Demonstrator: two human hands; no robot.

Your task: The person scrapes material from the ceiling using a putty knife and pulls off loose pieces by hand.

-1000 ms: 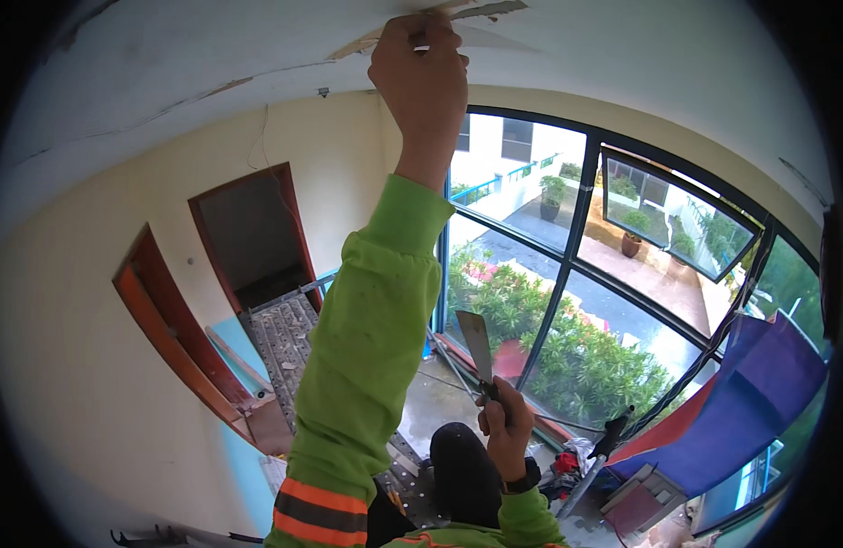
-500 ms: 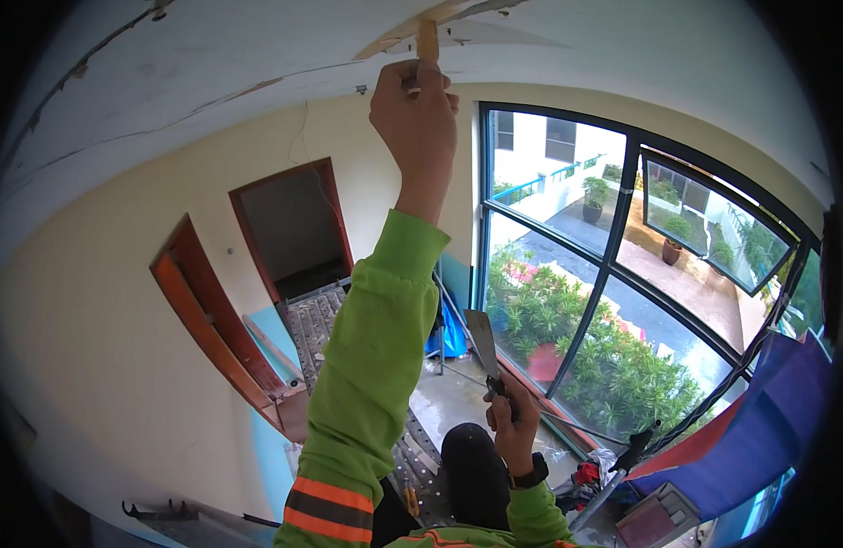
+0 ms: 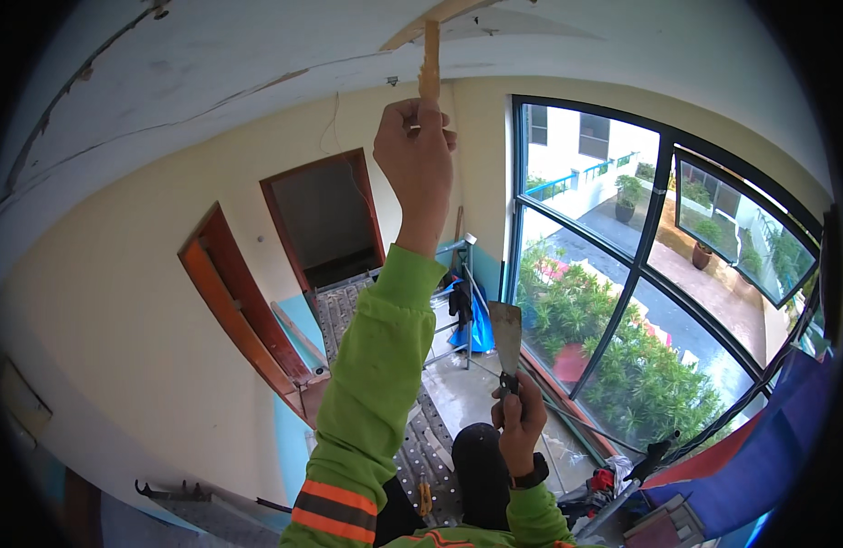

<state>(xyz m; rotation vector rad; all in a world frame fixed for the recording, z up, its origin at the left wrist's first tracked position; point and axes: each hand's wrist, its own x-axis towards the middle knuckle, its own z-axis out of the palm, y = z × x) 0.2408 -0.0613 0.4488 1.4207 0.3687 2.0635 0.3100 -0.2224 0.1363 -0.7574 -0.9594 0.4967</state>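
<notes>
A tan strip point(image 3: 429, 62) is pinched in the raised left hand point(image 3: 416, 155) and is seen running up to a bare tan patch point(image 3: 410, 35) on the ceiling point(image 3: 230, 46). A scraper point(image 3: 506, 333) is held, blade upward, in the right hand point(image 3: 523, 418); a dark wristband point(image 3: 533, 471) is worn there. Beyond, a framed window point(image 3: 638, 270) and a dark doorway point(image 3: 325, 215) are noted.

Rough-edged, papery-looking strip point(image 3: 429, 62), dull metal-bladed scraper point(image 3: 506, 342), matt cloth sleeve point(image 3: 374, 365), glossy glass window point(image 3: 654, 265).
</notes>
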